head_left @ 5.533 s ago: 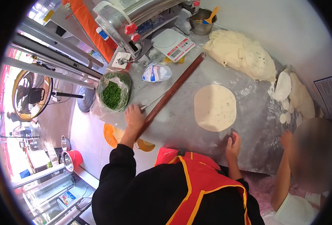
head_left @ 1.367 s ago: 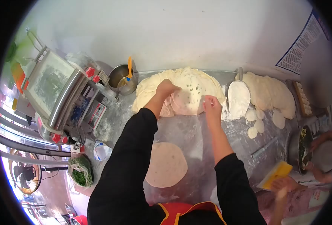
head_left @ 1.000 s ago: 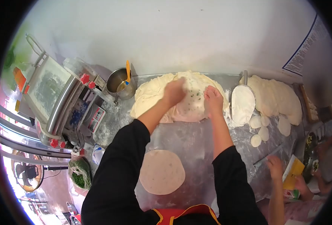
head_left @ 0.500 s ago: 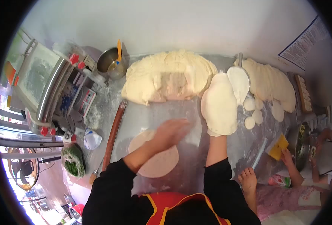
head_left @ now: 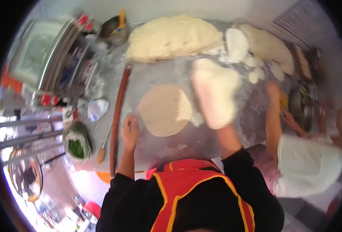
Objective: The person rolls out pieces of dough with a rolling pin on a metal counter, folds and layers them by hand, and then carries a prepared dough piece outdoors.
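Note:
A rolled-out sheet of dough [head_left: 213, 92] is draped over my right hand, hiding it; only the wrist shows below, and motion blurs the sheet. To its left, a flat round of dough [head_left: 165, 110] lies on the metal worktop [head_left: 159, 149]. My left hand [head_left: 130, 129] is between this round and a long brown rolling pin [head_left: 120, 112]. Its fingers look curled in, with nothing visible in them, and it does not appear to touch the pin.
A large dough mass [head_left: 174, 38] lies at the back. Right of it are a white oval dough piece [head_left: 237, 45], small dough discs [head_left: 256, 73] and more dough [head_left: 269, 46]. A co-worker's arm [head_left: 273, 120] reaches in at right. Left stand a dough machine [head_left: 43, 54] and a metal pot [head_left: 115, 31].
My left hand has moved off the flat round toward the rolling pin. My right hand has shifted slightly with the draped sheet. The view has tilted downward, and the co-worker has leaned farther in.

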A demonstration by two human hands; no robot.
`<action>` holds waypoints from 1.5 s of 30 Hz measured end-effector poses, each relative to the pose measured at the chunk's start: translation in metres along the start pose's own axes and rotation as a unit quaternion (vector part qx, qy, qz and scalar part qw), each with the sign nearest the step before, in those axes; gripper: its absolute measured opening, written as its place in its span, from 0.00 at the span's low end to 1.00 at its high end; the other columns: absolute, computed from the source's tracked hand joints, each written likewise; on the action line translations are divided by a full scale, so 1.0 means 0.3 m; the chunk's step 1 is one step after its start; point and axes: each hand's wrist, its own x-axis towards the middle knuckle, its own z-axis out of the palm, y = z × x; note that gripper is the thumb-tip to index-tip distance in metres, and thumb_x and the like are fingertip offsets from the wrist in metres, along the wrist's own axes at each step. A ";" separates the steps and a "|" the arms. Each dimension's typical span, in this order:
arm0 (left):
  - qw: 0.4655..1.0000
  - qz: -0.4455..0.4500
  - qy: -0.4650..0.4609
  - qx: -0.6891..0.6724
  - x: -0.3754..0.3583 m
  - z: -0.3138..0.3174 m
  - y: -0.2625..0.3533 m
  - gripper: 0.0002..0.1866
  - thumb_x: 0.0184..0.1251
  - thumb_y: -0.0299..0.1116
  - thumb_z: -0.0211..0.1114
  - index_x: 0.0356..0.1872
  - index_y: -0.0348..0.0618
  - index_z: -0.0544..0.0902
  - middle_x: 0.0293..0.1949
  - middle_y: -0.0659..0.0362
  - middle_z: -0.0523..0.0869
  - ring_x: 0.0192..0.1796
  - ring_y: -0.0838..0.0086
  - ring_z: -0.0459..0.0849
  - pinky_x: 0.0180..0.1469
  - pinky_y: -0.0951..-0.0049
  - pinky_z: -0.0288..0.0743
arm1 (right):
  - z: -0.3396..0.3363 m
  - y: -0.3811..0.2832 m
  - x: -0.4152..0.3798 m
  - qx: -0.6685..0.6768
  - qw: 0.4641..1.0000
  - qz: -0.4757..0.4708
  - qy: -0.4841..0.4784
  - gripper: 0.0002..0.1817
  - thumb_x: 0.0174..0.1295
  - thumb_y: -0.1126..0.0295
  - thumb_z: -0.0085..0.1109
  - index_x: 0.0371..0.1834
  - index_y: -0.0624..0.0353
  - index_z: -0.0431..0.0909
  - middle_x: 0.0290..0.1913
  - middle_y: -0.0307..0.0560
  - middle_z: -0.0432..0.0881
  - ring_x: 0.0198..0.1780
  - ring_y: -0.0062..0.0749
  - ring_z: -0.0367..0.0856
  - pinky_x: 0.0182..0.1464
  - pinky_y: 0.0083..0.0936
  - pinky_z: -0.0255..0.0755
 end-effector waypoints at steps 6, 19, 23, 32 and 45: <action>0.998 0.046 0.036 -0.023 -0.008 0.080 -0.012 0.20 0.68 0.30 0.59 0.59 0.32 0.75 0.52 0.48 0.81 0.54 0.65 0.80 0.57 0.68 0.72 | 0.327 0.080 -0.164 -0.176 0.957 -0.220 -0.072 0.30 0.68 0.60 0.51 0.71 0.61 0.64 0.72 0.55 0.65 0.72 0.49 0.62 0.73 0.45 0.52; 0.954 0.173 0.039 0.241 0.121 0.214 0.094 0.26 0.55 0.37 0.72 0.53 0.39 0.75 0.46 0.47 0.81 0.52 0.51 0.79 0.58 0.56 0.72 | 0.140 0.283 -0.155 -0.097 0.980 0.098 0.143 0.23 0.60 0.68 0.59 0.57 0.67 0.74 0.56 0.58 0.78 0.58 0.51 0.75 0.61 0.40 0.67; 0.962 0.036 -0.078 0.259 0.188 0.196 0.143 0.26 0.53 0.39 0.74 0.50 0.40 0.74 0.48 0.47 0.80 0.55 0.52 0.77 0.58 0.57 0.71 | 0.139 0.272 -0.048 0.012 0.966 0.224 0.131 0.22 0.58 0.67 0.67 0.52 0.69 0.75 0.49 0.54 0.82 0.50 0.36 0.81 0.50 0.28 0.74; 0.970 0.176 -0.002 0.165 0.083 0.213 0.151 0.21 0.63 0.37 0.68 0.52 0.38 0.75 0.54 0.49 0.80 0.58 0.56 0.78 0.59 0.58 0.71 | 0.103 0.225 -0.003 -0.078 0.985 0.144 0.053 0.17 0.56 0.65 0.69 0.44 0.63 0.79 0.37 0.56 0.85 0.33 0.41 0.83 0.38 0.32 0.77; 0.676 -0.011 -0.122 -0.727 -0.183 0.063 0.197 0.25 0.79 0.52 0.43 0.64 0.44 0.71 0.61 0.54 0.76 0.60 0.68 0.76 0.62 0.66 0.72 | 0.316 -0.475 -0.323 0.010 0.936 -0.334 -0.105 0.09 0.58 0.73 0.62 0.39 0.58 0.74 0.28 0.52 0.77 0.30 0.48 0.79 0.33 0.38 0.74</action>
